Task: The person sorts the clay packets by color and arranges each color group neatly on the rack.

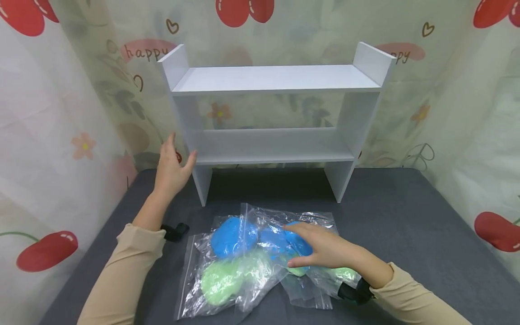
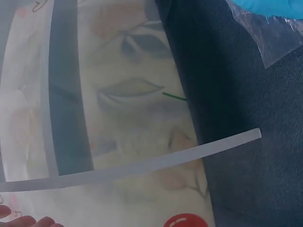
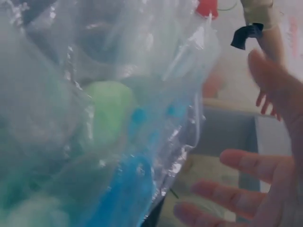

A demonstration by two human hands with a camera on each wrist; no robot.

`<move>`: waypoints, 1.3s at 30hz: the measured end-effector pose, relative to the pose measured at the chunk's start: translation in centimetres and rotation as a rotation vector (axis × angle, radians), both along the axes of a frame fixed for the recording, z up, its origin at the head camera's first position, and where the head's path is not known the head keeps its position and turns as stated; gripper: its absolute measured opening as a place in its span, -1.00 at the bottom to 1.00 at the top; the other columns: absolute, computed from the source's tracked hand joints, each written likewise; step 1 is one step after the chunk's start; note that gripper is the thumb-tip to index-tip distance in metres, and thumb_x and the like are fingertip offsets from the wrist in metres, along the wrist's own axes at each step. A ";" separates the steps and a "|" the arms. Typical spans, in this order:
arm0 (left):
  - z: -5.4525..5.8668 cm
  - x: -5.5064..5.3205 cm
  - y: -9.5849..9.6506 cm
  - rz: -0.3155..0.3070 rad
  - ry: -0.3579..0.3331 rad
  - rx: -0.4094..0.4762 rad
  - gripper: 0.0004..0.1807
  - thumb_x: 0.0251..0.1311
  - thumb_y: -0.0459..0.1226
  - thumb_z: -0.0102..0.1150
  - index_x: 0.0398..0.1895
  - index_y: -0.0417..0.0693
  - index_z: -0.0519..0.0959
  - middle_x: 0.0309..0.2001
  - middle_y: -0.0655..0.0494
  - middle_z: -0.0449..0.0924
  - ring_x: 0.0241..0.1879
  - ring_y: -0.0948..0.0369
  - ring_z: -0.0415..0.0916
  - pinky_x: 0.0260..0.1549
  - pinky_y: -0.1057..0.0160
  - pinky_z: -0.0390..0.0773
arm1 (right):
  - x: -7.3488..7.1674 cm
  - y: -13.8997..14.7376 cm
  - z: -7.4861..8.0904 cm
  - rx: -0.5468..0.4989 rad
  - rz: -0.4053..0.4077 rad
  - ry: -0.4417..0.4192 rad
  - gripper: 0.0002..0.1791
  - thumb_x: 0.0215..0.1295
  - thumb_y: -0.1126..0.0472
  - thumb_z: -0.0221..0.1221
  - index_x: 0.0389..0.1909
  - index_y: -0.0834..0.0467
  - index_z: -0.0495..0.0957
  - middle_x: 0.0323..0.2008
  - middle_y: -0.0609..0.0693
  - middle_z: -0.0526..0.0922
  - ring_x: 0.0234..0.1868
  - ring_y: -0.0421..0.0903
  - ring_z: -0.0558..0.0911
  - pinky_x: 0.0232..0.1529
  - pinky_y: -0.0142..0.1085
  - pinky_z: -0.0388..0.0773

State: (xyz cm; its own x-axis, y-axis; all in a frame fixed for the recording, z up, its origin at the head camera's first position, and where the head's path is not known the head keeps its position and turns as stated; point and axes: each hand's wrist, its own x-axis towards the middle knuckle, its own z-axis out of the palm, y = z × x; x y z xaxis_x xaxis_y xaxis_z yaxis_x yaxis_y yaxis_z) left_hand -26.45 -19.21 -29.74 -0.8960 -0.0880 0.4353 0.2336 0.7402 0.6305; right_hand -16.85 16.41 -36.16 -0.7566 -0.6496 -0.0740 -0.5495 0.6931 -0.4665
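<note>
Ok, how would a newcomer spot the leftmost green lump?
Start at the white shelf on the dark table; clear plastic bags lie before it. The green lump sits at their near left, away from the right hand. Its colour separates it from the blue lump just behind; other green patches lie further right.

From where I stand: pale cloth backdrop [image 1: 268, 45] behind, similar hangings at left [image 1: 40, 144] and right [image 1: 479, 135], some creasing. Prints: red cherries [image 1: 46, 251], brown outline hearts [image 1: 172, 26], orange flowers [image 1: 83, 146], greyish leaves [image 1: 123, 100], "happy" lettering [image 1: 148, 49] on pink patches. Dark grey tabletop [image 1: 406, 216], matte, back corners rounded, far edge near backdrop. Light soft, fairly even; side hangings brighter, whiter than the back.
</note>
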 end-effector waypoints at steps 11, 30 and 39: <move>-0.8 -0.6 0.2 -0.036 -0.053 0.026 -0.20 0.34 -0.07 -0.08 0.46 -0.23 -0.18 0.38 -0.32 0.02 0.26 -0.24 0.25 0.14 -0.16 0.39 | -0.4 0.9 -2.3 0.046 -0.179 -0.030 -0.09 0.03 -0.15 0.31 0.34 0.21 0.21 0.26 0.28 0.32 0.24 0.29 0.35 0.01 0.13 0.48; -1.7 -1.5 -0.2 -0.070 0.017 0.029 -0.53 0.40 -0.33 -0.23 0.35 -0.24 0.16 0.17 -0.35 0.41 0.06 -0.23 0.49 -0.01 -0.10 0.52 | -3.1 4.5 -4.3 -0.135 -0.211 -0.230 -0.09 0.02 -0.07 0.34 0.33 0.23 0.19 0.25 0.34 0.27 0.15 0.26 0.38 0.00 0.11 0.49; -1.9 -1.6 -0.2 -0.058 0.033 0.035 -0.51 0.40 -0.32 -0.21 0.38 -0.17 0.16 0.14 -0.33 0.45 -0.01 -0.22 0.54 -0.09 -0.10 0.56 | -3.6 4.3 -4.5 -0.089 -0.242 -0.153 0.01 -0.13 -0.09 0.43 0.30 0.29 0.22 0.17 0.35 0.39 0.13 0.27 0.43 -0.01 0.11 0.51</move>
State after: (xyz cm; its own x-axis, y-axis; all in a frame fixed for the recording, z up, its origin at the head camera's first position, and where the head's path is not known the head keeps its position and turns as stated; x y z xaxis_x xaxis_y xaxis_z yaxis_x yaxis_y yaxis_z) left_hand -28.05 -19.44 -31.61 -0.8851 -0.0524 0.4625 0.2966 0.7024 0.6471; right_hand -20.46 20.75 -40.63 -0.8750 -0.4606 -0.1494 -0.2920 0.7480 -0.5960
